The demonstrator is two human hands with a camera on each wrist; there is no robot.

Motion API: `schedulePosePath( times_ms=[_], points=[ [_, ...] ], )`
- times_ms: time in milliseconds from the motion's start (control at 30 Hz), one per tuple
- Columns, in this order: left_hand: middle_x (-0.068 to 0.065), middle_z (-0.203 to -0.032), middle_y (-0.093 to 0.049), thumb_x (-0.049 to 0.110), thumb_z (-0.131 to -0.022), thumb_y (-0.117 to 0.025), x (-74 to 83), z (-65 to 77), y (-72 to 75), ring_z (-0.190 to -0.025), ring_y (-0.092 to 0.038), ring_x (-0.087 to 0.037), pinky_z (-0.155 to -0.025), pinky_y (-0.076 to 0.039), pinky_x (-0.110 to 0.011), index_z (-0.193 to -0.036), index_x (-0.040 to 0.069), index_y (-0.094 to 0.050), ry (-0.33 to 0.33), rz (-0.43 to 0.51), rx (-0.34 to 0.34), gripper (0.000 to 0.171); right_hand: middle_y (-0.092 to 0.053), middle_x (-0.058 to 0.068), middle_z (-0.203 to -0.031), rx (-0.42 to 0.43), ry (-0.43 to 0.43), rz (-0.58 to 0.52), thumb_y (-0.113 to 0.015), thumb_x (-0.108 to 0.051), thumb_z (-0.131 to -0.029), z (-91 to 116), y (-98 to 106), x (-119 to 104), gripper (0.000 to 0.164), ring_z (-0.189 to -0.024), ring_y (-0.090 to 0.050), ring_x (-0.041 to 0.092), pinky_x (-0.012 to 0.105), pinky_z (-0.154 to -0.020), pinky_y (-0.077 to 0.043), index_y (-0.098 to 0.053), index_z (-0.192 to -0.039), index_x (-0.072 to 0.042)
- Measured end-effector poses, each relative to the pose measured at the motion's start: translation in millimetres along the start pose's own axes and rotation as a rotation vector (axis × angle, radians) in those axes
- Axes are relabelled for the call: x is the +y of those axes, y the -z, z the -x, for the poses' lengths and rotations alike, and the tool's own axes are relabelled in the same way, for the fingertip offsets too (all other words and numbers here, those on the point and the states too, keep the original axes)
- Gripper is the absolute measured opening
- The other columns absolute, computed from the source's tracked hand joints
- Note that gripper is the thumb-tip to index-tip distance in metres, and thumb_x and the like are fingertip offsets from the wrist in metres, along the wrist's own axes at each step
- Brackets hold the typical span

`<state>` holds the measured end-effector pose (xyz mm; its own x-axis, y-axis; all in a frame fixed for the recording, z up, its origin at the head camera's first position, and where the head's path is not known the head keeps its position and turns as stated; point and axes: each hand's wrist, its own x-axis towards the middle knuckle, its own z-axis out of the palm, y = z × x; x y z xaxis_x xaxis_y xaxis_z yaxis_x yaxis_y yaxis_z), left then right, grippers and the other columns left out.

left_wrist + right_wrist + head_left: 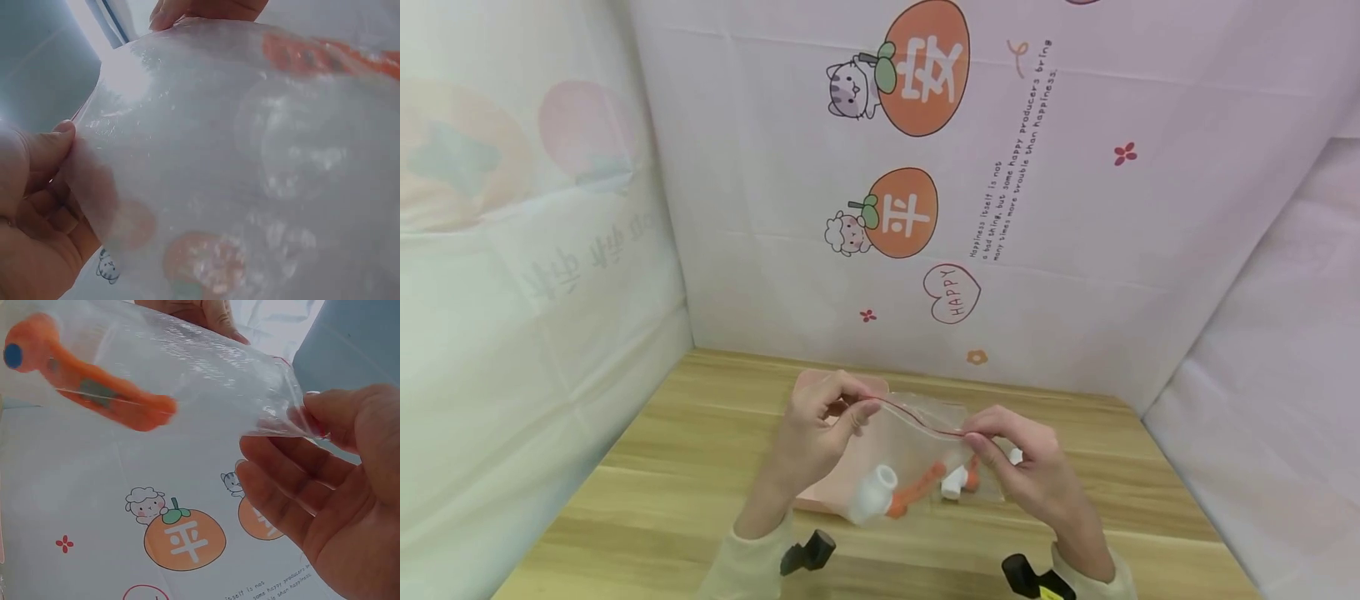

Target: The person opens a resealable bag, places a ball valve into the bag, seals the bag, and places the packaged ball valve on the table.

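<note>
A clear zip bag (910, 446) with a red zip line hangs between both hands, its top edge stretched sideways. My left hand (820, 429) pinches the left end of that edge between thumb and fingers. At the right end, my right hand (1030, 462) pinches it likewise. Inside the bag lies a thing with a whitish rounded, open-ended part (874, 493) and an orange arm-like part (917, 490). The right wrist view shows the orange part (106, 381) with a blue round spot at one end. Through the plastic, the left wrist view shows a blurred whitish form (300, 144).
A pink flat board or case (831, 487) lies on the wooden table (662, 483), behind the left hand. Another clear bag with a white and orange piece (955, 482) lies beyond the held bag. Printed white cloth walls (775, 317) stand at the back and sides.
</note>
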<state>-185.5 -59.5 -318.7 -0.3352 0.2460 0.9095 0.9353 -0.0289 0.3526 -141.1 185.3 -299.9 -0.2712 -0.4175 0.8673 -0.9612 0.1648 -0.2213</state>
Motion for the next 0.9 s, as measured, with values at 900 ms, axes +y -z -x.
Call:
schedulePosePath(
  times_ms=[900],
  points=[
    [0.007,-0.07,-0.059,0.016,-0.084,-0.067,-2.8,10.4,-28.8,-0.06,-0.043,0.002,-0.053,-0.039,-0.01,-0.083,0.016,-0.06,0.079,-0.105,-0.226,0.007,-0.058,-0.012,-0.083,-0.167,-0.118,0.149,-0.071,-0.002,-0.079,20,-18,15,0.022,-0.073,-0.054,-0.001,0.012,-0.064,-0.045,-0.063,-0.092,-0.017]
  ],
)
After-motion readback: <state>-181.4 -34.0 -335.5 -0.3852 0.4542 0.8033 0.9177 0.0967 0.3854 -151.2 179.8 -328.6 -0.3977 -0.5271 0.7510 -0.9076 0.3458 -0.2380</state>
